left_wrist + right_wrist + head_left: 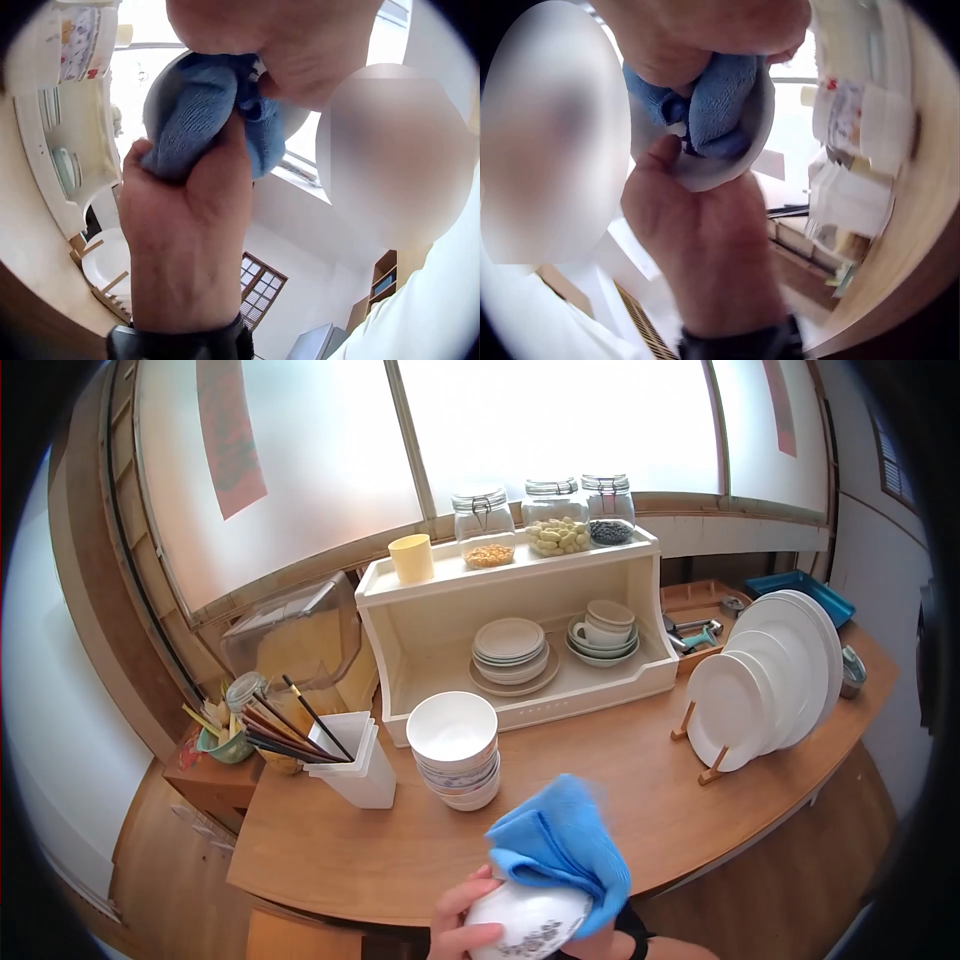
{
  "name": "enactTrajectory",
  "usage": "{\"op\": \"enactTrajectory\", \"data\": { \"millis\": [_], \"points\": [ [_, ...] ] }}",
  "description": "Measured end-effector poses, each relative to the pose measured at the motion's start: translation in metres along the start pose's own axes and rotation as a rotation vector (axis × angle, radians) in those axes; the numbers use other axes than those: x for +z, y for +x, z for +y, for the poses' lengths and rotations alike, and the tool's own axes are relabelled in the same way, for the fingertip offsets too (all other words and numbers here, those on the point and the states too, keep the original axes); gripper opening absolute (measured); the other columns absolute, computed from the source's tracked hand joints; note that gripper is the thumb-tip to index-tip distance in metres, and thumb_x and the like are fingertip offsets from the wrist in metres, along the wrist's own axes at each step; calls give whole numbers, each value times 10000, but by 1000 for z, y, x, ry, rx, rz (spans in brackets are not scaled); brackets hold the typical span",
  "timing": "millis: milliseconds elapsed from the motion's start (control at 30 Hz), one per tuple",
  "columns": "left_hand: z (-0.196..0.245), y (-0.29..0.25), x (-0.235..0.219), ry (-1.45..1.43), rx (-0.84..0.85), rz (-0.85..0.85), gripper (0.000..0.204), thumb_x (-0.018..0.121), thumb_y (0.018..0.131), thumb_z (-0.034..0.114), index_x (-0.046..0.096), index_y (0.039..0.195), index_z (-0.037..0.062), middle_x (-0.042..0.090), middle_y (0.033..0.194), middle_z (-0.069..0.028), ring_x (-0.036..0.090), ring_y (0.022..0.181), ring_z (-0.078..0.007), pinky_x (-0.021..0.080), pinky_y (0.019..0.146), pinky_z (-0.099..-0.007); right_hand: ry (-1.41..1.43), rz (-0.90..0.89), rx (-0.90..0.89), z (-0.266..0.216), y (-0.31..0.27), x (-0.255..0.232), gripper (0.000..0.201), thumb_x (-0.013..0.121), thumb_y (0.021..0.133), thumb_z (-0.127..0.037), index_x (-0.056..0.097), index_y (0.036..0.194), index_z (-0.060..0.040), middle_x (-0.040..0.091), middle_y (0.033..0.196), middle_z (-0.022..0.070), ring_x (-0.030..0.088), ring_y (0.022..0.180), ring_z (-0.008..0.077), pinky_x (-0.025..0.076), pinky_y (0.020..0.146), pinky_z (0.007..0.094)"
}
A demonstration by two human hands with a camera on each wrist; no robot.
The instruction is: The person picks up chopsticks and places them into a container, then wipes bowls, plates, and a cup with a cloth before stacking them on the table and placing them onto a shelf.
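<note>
In the head view my left hand [460, 915] grips a white bowl [535, 920] with a dark floral print on its outside. The bowl is tilted, its outer side toward the head camera. Blue cloth [565, 835] drapes over the bowl's far side. My right hand [598, 942], mostly hidden behind the cloth there, pinches it in the left wrist view, fingers bunched into the fabric [195, 120]. From the right wrist view, the left thumb hooks over the bowl's rim [761, 112] and cloth fills the inside. A stack of bowls [455, 745] stands beyond the hands.
Left of the stack is a white holder [365, 775] with chopsticks. A cream shelf [400, 660] holds dishes, with glass jars [555, 520] and a yellow cup [411, 560] on top. White plates [725, 710] stand in a wooden rack [712, 768] at the right.
</note>
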State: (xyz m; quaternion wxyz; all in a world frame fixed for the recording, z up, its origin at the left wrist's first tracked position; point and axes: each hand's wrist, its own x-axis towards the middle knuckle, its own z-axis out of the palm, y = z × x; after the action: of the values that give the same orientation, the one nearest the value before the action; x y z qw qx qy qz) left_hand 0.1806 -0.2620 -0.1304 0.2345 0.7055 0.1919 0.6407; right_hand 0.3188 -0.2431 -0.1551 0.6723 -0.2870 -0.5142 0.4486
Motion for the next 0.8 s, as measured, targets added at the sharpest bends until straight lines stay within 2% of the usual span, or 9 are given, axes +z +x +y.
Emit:
{"op": "enactTrajectory", "data": {
  "millis": [33,100,167,267,333,367,533,733,800],
  "points": [
    [-4,-12,4,-27,-21,75,361,560,943,304,450,1210,88,406,1299,-300,460,1202,-451,371,1001,-522,-1,-4,2,8,0,-1,448,680,862,-130,521,1264,-15,606,1213,85,585,1095,195,482,951,338],
    [-7,-24,4,-42,-55,134,373,563,941,316,446,1215,91,407,1298,-300,465,1200,-442,375,1001,-514,385,-85,365,23,-9,3,436,673,864,-116,524,1262,-19,604,1220,97,589,1092,194,479,955,340],
    [-7,-26,2,28,80,95,363,585,927,236,439,1229,95,398,1304,-305,472,1190,-433,391,987,-498,287,-213,362,18,3,-6,423,675,863,-122,535,1251,-30,607,1212,95,592,1086,192,482,949,338],
    [-9,-35,-16,91,-33,-53,396,603,891,138,433,1247,99,402,1291,-292,484,1161,-417,397,973,-492,160,-402,387,2,21,-33,417,687,859,-153,551,1242,-58,613,1195,103,589,1094,200,479,956,334],
    [-4,-27,-22,299,-17,-230,408,606,848,72,448,1224,75,405,1266,-282,484,1135,-408,381,977,-501,-882,-477,-754,-53,48,-34,397,721,803,-153,601,1166,-46,627,1154,129,624,1007,242,509,869,334],
    [-1,-25,-21,304,19,-189,394,610,861,110,451,1220,69,395,1283,-295,470,1155,-423,373,984,-506,-812,-400,-887,-51,51,-26,358,756,714,-146,656,1046,-60,636,1095,141,638,865,258,514,735,335],
    [6,-13,-4,80,-38,-15,422,569,932,329,449,1244,72,391,1316,-309,444,1190,-444,341,1012,-521,-818,-372,-837,-47,53,-31,386,763,697,-151,644,1057,-76,631,1062,136,631,856,252,506,717,333],
    [-8,-33,2,192,-4,6,495,621,901,272,408,1303,75,367,1337,-311,458,1175,-447,338,1022,-525,-825,-285,-729,-36,43,-40,431,773,671,-157,625,1072,-99,625,1012,130,619,842,243,493,690,329],
    [-6,-23,-5,123,73,-79,577,669,849,160,374,1336,63,359,1340,-306,450,1185,-444,338,1020,-512,-822,-269,-708,-35,44,-40,446,776,663,-160,619,1077,-107,623,996,128,615,838,240,489,681,328]
  ]
}}
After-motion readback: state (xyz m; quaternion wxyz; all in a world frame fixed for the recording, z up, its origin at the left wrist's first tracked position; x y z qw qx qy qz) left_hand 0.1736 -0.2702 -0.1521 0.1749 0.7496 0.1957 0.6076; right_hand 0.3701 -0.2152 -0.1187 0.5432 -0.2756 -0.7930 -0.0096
